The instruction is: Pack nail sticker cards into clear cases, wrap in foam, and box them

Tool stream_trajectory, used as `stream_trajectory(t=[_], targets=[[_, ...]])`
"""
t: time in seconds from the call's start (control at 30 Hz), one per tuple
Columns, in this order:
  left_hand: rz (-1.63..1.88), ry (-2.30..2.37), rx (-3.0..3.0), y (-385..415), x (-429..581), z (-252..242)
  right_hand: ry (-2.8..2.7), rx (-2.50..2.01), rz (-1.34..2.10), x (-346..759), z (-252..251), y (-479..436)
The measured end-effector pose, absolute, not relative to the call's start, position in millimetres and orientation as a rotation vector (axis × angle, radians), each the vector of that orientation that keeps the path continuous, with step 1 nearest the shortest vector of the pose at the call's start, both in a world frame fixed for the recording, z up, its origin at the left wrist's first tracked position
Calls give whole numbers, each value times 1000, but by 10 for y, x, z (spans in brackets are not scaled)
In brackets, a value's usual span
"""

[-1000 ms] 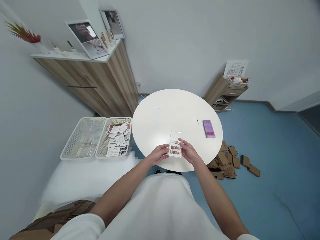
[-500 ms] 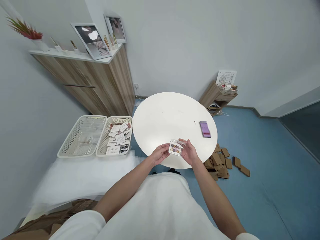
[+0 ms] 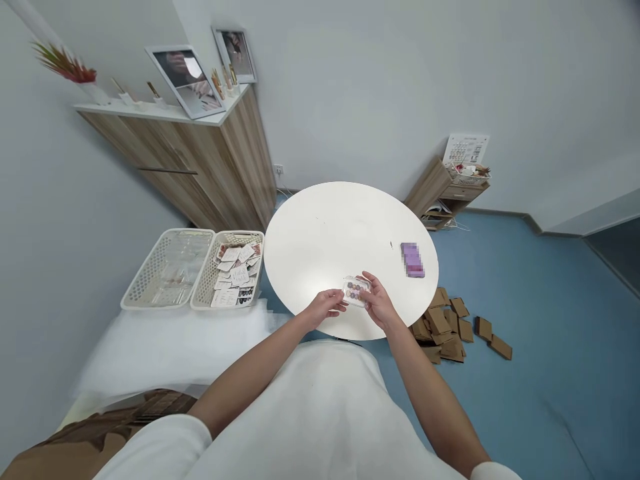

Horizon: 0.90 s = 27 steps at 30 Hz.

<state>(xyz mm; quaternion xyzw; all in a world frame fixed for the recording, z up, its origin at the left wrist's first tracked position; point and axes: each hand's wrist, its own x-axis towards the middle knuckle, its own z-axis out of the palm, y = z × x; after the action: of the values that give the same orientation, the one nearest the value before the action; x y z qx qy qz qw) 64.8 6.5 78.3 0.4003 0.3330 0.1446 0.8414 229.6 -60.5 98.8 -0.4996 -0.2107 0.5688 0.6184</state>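
Observation:
A small clear plastic case point(image 3: 355, 293) with two rows of press-on nails in purple, yellow and dark tones is held above the near part of the white oval table point(image 3: 320, 233). My right hand point(image 3: 381, 307) grips its right side, the thumb in front and the fingers behind. At the case's left edge is my left hand point(image 3: 325, 309), its fingers apart; whether the fingertips touch the case is hard to tell.
A blurred purple stack point(image 3: 413, 260) lies on the table's right. Left of the table are a basket of cards and nail sets point(image 3: 200, 293) and a basket of clear cases point(image 3: 131, 293). Brown cardboard boxes point(image 3: 443, 327) lie on the floor, right. A wooden cabinet point(image 3: 210, 153) stands back left.
The case has moved slightly right, away from my left hand, whose fingers have loosened. Its clear lid, raised at the back before, now appears lowered over the nails. My right hand has closed around it.

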Motion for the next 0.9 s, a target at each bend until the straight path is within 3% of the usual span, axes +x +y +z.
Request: stream_trajectory(t=[0.9], targets=[[519, 1136, 1071, -247, 1396, 581, -344, -1408, 1317, 2872, 607, -749]])
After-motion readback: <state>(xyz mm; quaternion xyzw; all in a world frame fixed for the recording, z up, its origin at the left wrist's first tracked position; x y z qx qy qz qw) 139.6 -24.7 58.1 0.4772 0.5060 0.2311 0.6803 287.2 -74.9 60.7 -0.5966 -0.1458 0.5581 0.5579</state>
